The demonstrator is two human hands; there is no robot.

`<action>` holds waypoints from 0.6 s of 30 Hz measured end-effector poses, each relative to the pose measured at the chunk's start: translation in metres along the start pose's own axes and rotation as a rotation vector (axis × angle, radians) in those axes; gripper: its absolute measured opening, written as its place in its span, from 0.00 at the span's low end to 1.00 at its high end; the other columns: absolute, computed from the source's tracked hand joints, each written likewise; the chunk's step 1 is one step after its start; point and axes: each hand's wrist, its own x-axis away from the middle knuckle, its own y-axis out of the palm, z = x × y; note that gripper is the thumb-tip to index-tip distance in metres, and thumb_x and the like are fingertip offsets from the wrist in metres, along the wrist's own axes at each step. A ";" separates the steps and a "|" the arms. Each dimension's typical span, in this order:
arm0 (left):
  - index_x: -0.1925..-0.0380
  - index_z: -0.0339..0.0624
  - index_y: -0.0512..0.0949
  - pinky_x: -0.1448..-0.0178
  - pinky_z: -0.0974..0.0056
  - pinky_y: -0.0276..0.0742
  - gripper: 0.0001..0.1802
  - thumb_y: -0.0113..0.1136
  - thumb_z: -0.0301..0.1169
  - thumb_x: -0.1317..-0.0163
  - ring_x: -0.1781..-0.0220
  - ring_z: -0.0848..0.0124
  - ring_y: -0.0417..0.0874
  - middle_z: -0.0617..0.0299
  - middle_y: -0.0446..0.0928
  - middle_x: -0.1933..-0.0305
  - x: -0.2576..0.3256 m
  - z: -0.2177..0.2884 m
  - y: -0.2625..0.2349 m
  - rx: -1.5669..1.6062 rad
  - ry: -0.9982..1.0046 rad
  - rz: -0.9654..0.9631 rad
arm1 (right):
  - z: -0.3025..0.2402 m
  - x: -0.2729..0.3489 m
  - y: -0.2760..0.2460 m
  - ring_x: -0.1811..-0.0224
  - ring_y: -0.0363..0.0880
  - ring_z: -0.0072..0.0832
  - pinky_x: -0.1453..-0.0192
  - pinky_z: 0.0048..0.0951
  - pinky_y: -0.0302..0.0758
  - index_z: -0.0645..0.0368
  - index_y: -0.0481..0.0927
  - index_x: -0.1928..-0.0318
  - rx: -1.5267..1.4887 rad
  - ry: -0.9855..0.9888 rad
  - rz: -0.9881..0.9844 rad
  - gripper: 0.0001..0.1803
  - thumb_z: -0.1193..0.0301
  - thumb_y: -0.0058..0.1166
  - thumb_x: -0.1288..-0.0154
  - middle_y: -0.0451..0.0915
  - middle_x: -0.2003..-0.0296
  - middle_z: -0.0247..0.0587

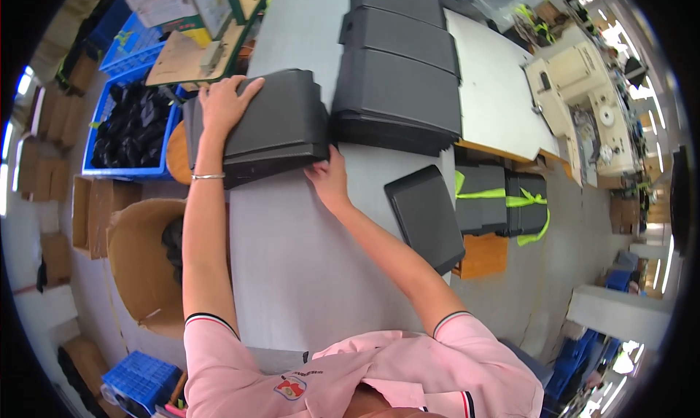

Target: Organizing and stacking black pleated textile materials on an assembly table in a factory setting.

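Note:
A stack of dark grey flat panels point(273, 119) lies at the left edge of the grey table, slightly askew, with uneven layers along its sides. My left hand point(224, 104) rests on its upper left part, fingers spread toward the far edge and thumb apart. At the stack's near right corner my right hand point(329, 177) is closed, its fingers curled at the bottom edge and partly hidden. Just to the right stands a larger pile of similar dark panels point(401, 83), in several overlapping groups. A single dark panel point(426, 217) lies apart near the table's right edge.
The grey table point(292, 272) runs lengthwise before me. Left of it are a blue crate point(171, 145) of black items and an open cardboard box point(138, 272). At right are a bundle tied with a yellow-green strip point(485, 193), a white tabletop point(485, 90) and a sewing machine point(583, 90).

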 end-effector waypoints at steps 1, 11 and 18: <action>0.47 0.46 0.87 0.24 0.37 0.58 0.37 0.53 0.68 0.30 0.37 0.53 0.82 0.54 0.87 0.46 -0.005 0.003 0.003 -0.037 -0.021 -0.003 | 0.001 -0.007 -0.006 0.46 0.85 0.32 0.40 0.33 0.81 0.71 0.56 0.23 0.010 -0.085 -0.003 0.46 0.78 0.69 0.36 0.66 0.32 0.51; 0.32 0.43 0.76 0.18 0.39 0.53 0.33 0.67 0.50 0.30 0.22 0.50 0.70 0.46 0.73 0.26 0.032 0.017 0.003 0.120 0.128 0.689 | -0.005 0.142 -0.187 0.24 0.65 0.48 0.22 0.46 0.65 0.60 0.67 0.27 0.614 -0.313 0.233 0.38 0.73 0.67 0.36 0.60 0.24 0.54; 0.32 0.36 0.74 0.19 0.49 0.62 0.29 0.68 0.24 0.32 0.22 0.50 0.69 0.47 0.73 0.27 0.254 0.165 0.054 0.653 0.090 0.307 | 0.068 0.195 -0.314 0.20 0.55 0.57 0.21 0.67 0.50 0.61 0.55 0.20 1.039 -0.075 0.514 0.57 0.50 0.73 0.39 0.55 0.22 0.64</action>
